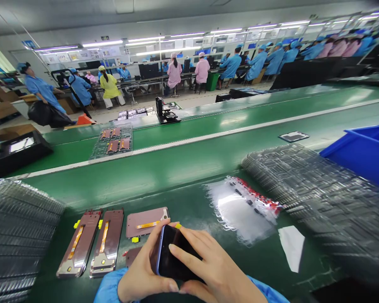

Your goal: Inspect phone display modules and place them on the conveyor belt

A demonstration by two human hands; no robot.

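My left hand [145,263] and my right hand [211,265] both grip a black-faced phone [173,252] with a pale blue edge, held tilted just above the green bench [246,269]. To the left lie copper-coloured display panels with orange flex strips: one [78,244], a second [106,242] and a third [147,222] just beyond my left hand. A fourth panel [132,256] is mostly hidden by that hand. Small yellow tabs [134,239] sit among the panels. Nearer my right hand lies a clear plastic bag [240,210] holding red-edged strips.
Stacked clear plastic trays rise at left [19,235] and right [316,206]. A white paper sheet [292,248] lies on the bench, with a blue bin [363,155] beyond. Green conveyor belts [189,176] carry a tray of panels [112,141]. Blue-gowned and pink-gowned workers [255,63] sit farther away.
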